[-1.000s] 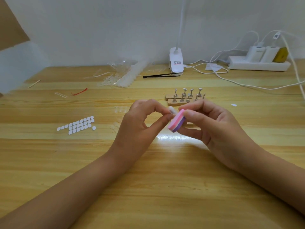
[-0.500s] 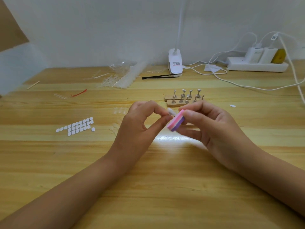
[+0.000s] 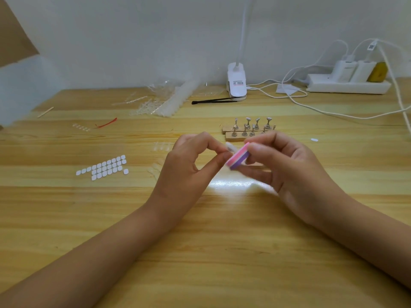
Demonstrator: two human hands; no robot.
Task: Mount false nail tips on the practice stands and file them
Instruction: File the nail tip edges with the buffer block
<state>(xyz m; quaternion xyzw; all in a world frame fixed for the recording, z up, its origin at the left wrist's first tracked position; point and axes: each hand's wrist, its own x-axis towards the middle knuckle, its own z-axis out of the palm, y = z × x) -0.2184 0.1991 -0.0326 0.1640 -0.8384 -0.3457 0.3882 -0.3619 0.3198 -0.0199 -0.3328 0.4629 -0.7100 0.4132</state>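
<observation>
nail tip (image 3: 230, 147) half hidden behind file (image 3: 238, 157), lamp (image 3: 237, 82) top cropped

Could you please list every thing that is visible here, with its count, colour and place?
table: one, light wood, under everything.
nail tip: one, whitish, centre, above the table.
file: one, pink and purple, at the nail tip.
stands: two wooden bases with silver posts, behind the file.
stickers: many, white, left.
clear tips: several strips, transparent, back left.
red strip: one, red, left.
stick: one, wooden, far left.
tweezers: one, black, back centre.
lamp: one, white, back centre.
power strip: one, white, back right, with white cables.
left hand: one, pinches the nail tip.
right hand: one, grips the file.
</observation>
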